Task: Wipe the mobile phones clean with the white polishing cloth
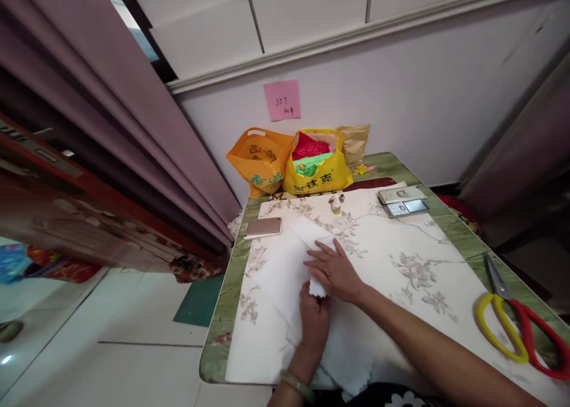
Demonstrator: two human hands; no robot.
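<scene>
A thin white sheet with a scalloped edge point(307, 230) lies partly folded near the middle of the table; whether it is cloth or paper I cannot tell. Closed around its near folded edge is my left hand point(314, 315), which wears a bangle at the wrist. My right hand point(336, 270) rests flat on top of the sheet, its fingers spread and pointing left. Underneath, a white floral cover point(418, 276) spreads over the green marbled table point(218, 330). More white material hangs at the table's near edge by my lap, partly hidden by my arms.
Large scissors point(503, 294) with yellow and red handles lie at the right. Phones point(263, 226) point(406, 209) sit at the left and back right, a small bottle point(336, 204) between them. Along the wall stand an orange bag point(262, 158), a stuffed yellow bag point(318, 178) and a tan pouch point(355, 143).
</scene>
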